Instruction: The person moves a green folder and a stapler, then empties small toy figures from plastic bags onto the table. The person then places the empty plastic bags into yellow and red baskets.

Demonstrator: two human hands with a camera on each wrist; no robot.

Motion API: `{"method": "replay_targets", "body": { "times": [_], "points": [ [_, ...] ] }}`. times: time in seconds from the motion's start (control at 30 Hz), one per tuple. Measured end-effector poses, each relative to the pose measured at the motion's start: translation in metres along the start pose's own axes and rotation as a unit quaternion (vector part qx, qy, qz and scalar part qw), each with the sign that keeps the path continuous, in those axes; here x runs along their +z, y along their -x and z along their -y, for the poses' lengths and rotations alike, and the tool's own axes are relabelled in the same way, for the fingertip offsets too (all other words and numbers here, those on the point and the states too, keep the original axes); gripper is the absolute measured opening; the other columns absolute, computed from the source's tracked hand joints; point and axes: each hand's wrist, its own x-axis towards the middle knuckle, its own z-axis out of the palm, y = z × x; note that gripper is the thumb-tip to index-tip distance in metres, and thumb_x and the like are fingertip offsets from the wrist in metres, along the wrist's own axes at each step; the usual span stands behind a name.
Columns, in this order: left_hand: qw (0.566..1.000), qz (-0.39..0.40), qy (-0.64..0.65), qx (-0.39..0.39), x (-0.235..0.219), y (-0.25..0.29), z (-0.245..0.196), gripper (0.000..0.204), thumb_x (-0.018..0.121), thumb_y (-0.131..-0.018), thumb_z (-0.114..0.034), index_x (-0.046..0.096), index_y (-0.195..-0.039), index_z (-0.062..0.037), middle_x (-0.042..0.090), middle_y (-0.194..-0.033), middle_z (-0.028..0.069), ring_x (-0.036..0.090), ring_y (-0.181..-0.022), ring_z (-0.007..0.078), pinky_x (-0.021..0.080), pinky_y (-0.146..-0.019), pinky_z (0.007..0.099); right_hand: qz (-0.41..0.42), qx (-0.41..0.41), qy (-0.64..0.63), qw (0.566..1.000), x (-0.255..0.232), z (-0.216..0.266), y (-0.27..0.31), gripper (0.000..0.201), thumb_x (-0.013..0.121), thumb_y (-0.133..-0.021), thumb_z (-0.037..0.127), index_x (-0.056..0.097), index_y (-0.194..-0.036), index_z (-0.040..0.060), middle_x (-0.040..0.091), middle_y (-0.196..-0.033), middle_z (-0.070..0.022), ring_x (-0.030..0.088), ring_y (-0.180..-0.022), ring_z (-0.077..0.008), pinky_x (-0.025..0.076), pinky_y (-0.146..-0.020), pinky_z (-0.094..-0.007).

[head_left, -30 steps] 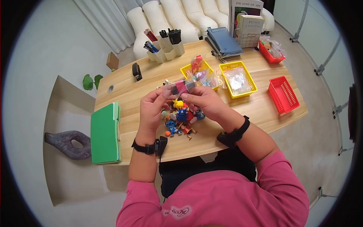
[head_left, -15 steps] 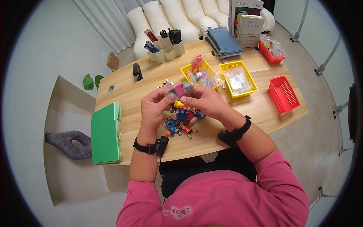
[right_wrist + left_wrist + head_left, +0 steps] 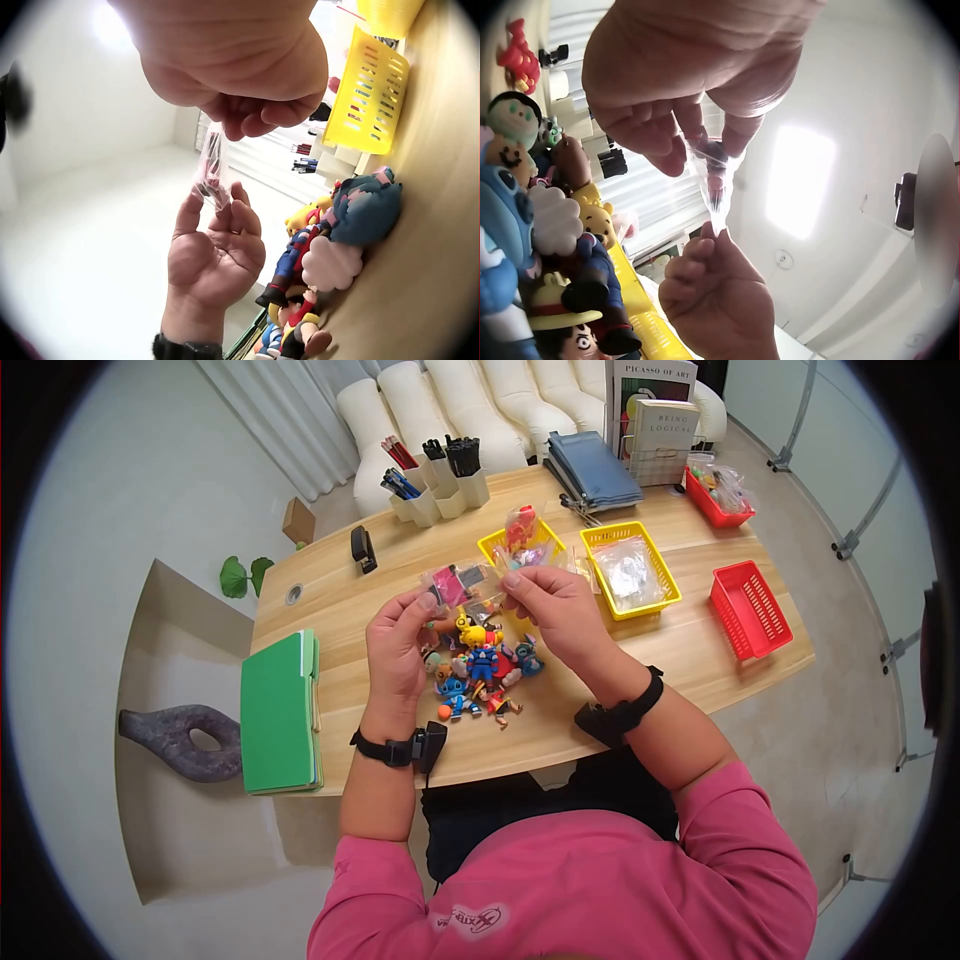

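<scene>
A clear plastic bag [image 3: 454, 586] with a pink and dark item inside is stretched between both hands above a pile of toy figures [image 3: 483, 664]. My left hand [image 3: 398, 650] pinches one end of the bag between thumb and fingers. At the opposite end, my right hand [image 3: 563, 615] pinches the plastic with thumb and index finger. In the left wrist view the bag [image 3: 714, 172] narrows toward the right hand [image 3: 718, 300]. The right wrist view shows the left hand [image 3: 214, 259] below the bag [image 3: 213, 171].
Behind the hands stand a yellow basket [image 3: 492, 546] of bagged items and another yellow basket [image 3: 667, 595]. Two red baskets [image 3: 717, 603] [image 3: 708, 510] are at the right. A green folder [image 3: 275, 715] lies left; a stapler [image 3: 362, 550] and pen holders [image 3: 425, 510] stand farther back.
The hands have moved apart. The right hand has shifted slightly up and right to the bag's end, and the bag now lies stretched between them, showing more of the toy pile below.
</scene>
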Motion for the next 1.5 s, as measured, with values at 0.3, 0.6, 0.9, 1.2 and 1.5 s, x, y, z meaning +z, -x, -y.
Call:
{"method": "replay_targets", "body": {
  "times": [0.3, 0.6, 0.9, 1.2, 1.5],
  "points": [
    [1.0, 0.001, 0.009, -0.012, 0.004, 0.0, 0.009, 0.024, 0.073, -0.101, -0.02, 0.071, -0.117, -0.002, 0.078, -0.101, 0.0067, 0.073, -0.086, 0.0121, 0.051, -0.063, 0.0205, 0.093, 0.086, 0.034, 0.991, 0.009, 0.007, 0.006, 0.026, 0.076, -0.1, 0.028, 0.076, -0.1, 0.0021, 0.074, -0.087, -0.0007, 0.062, -0.074, -0.0053, 0.048, -0.062, -0.0214],
    [0.997, -0.068, 0.043, 0.011, -0.008, -0.008, 0.006, 0.017, 0.069, -0.102, -0.022, 0.069, -0.107, -0.0054, 0.075, -0.097, 0.0048, 0.07, -0.077, 0.0101, 0.047, -0.059, 0.0219, 0.082, 0.053, 0.016, 0.995, -0.008, 0.001, -0.003, 0.012, 0.068, -0.091, 0.013, 0.072, -0.087, 0.0025, 0.069, -0.076, -0.0019, 0.058, -0.066, -0.0062, 0.047, -0.062, -0.024],
    [0.969, -0.078, -0.236, 0.01, -0.032, -0.02, -0.003, 0.019, 0.061, -0.095, -0.022, 0.069, -0.086, -0.0058, 0.065, -0.076, -0.0017, 0.054, -0.067, 0.0074, 0.04, -0.058, 0.0215, -0.052, -0.025, -0.13, 0.99, -0.015, 0.003, -0.01, 0.014, 0.066, -0.097, 0.018, 0.065, -0.088, 0.0076, 0.062, -0.072, 0.0004, 0.051, -0.059, -0.006, 0.039, -0.055, -0.0229],
    [0.888, -0.013, -0.459, -0.013, -0.033, -0.016, 0.002, 0.035, 0.063, -0.101, -0.035, 0.074, -0.097, -0.0025, 0.068, -0.083, 0.0001, 0.056, -0.075, 0.007, 0.044, -0.065, 0.0246, 0.033, -0.013, -0.086, 0.996, -0.007, 0.003, -0.001, 0.022, 0.071, -0.1, 0.021, 0.076, -0.111, 0.0025, 0.074, -0.09, -0.0043, 0.064, -0.076, -0.007, 0.046, -0.063, -0.0218],
    [0.992, 0.053, -0.117, 0.003, -0.004, 0.001, -0.006, 0.037, 0.062, -0.109, -0.039, 0.072, -0.112, -0.0039, 0.072, -0.092, 0.0038, 0.065, -0.073, 0.0074, 0.049, -0.06, 0.0197, 0.252, 0.12, 0.074, 0.957, 0.0, 0.0, 0.006, 0.023, 0.077, -0.098, 0.019, 0.076, -0.111, -0.0002, 0.074, -0.092, -0.0025, 0.065, -0.081, -0.0075, 0.056, -0.072, -0.0263]
  ]
}}
